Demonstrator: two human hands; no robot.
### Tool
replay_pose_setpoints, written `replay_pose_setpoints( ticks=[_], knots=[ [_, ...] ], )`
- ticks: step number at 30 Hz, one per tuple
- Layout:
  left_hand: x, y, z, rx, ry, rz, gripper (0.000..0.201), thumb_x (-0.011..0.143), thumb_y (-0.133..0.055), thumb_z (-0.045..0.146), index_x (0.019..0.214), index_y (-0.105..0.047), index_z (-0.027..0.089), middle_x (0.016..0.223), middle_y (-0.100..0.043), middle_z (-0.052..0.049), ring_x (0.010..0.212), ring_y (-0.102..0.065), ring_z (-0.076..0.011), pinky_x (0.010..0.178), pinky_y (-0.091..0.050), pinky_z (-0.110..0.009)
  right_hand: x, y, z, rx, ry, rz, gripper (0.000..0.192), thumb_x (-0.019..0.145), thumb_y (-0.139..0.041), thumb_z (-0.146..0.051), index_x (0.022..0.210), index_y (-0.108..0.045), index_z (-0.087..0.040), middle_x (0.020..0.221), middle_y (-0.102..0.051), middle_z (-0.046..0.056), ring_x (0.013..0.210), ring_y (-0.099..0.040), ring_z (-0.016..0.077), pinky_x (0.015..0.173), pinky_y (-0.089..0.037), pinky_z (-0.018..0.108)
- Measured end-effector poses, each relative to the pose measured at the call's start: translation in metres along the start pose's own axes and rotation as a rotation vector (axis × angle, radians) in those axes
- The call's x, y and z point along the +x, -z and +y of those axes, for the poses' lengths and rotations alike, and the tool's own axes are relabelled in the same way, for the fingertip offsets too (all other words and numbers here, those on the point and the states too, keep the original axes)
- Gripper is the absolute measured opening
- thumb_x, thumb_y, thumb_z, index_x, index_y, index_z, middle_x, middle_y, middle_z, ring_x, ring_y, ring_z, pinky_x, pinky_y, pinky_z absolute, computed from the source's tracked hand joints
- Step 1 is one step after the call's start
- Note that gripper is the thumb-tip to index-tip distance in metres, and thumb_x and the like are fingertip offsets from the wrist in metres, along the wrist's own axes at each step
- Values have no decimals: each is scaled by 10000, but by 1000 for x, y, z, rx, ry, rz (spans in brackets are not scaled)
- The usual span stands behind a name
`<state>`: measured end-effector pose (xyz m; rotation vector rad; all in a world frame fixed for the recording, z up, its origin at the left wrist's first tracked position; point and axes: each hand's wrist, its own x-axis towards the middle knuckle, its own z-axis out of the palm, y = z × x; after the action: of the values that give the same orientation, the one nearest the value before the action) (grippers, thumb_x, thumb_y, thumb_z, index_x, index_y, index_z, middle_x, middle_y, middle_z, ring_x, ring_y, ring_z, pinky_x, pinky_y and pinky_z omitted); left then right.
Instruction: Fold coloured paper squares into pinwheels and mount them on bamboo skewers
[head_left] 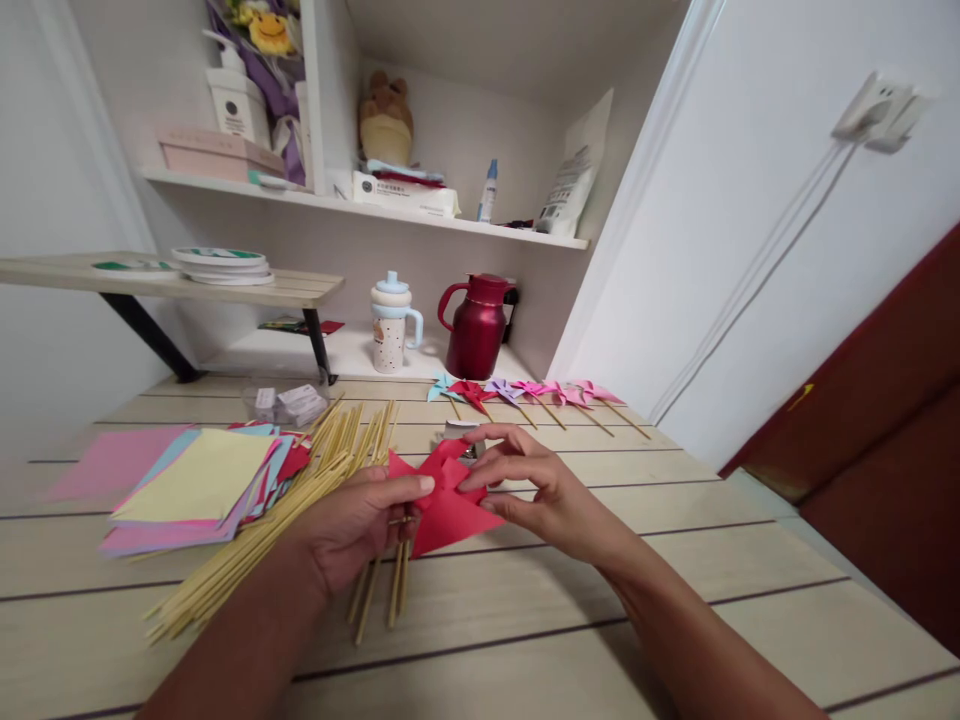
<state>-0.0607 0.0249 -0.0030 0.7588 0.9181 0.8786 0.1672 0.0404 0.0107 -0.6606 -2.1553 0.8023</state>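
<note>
red paper (450, 515) | step: folding corners to centre | left hand (352, 525) and right hand (536, 485) fingers pinched on it | next: steady centre hold, stick from sticks (300, 500)

A pale wooden table (675, 560) with dark seams runs under both hands. Bamboo sticks (300, 510) lie fanned beneath the left hand (352, 525), with a stack of coloured paper sheets (195, 485) just beyond it to the left. Past the right hand (532, 485), a row of finished pinwheels (532, 392) lies near the wall, with a red jug (478, 328) and a lidded cup (391, 325) behind.
</note>
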Motion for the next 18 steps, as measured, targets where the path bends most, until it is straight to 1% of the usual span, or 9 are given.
replay_pose_setpoints(
  ticks=[3, 5, 7, 10, 14, 16, 18],
  knots=[
    [2, -1, -3, 6, -14, 13, 257, 664, -824, 243, 857, -693, 135, 814, -714, -58, 715, -640, -150, 712, -481, -294, 0, -2, -2, -7, 37, -4, 268, 870, -669, -133, 1044, -754, -319, 1279, -576, 57, 1296, -472, 237, 1044, -448, 421],
    [2, -3, -5, 18, -23, 20, 231, 662, -825, 247, 815, -690, 141, 786, -700, -40, 701, -628, -141, 696, -472, -281, 0, -3, -3, -4, 40, -1, 256, 866, -679, -152, 1033, -760, -328, 1334, -544, 51, 1290, -477, 246, 1031, -460, 425],
    [2, -6, -7, 26, -33, 0, 239, 666, -820, 259, 836, -700, 143, 781, -690, -33, 724, -631, -147, 699, -465, -277, -1, -4, -2, 4, 28, 14, 215, 855, -698, -178, 989, -773, -328, 1399, -493, 36, 1307, -459, 258, 1044, -449, 434],
    [0, -10, -8, 43, -58, -29, 274, 683, -801, 281, 898, -714, 137, 840, -704, -57, 772, -633, -164, 726, -457, -288, -3, -3, 0, 28, -1, 30, 142, 835, -724, -202, 894, -787, -314, 1445, -448, 12, 1339, -427, 268, 1084, -410, 447],
    [-2, -14, -9, 109, -112, 29, 265, 677, -796, 306, 871, -724, 139, 852, -713, -57, 716, -588, -132, 696, -426, -265, -2, -5, 3, 59, -32, 36, 97, 833, -729, -229, 844, -786, -307, 1466, -435, -1, 1337, -430, 277, 1104, -386, 477],
    [-3, -16, -10, 145, -129, 62, 254, 673, -794, 311, 853, -727, 143, 835, -710, -46, 715, -572, -127, 688, -410, -255, -2, -6, 2, 82, -54, 32, 75, 846, -718, -269, 838, -787, -295, 1451, -453, 14, 1324, -442, 283, 1109, -376, 489],
    [-2, -17, -12, 179, -151, 74, 241, 676, -786, 322, 820, -724, 139, 795, -699, -39, 696, -551, -126, 668, -393, -254, -1, -8, 1, 115, -82, 29, 105, 869, -691, -312, 842, -787, -283, 1439, -461, 30, 1310, -457, 285, 1092, -392, 487]
  ],
)
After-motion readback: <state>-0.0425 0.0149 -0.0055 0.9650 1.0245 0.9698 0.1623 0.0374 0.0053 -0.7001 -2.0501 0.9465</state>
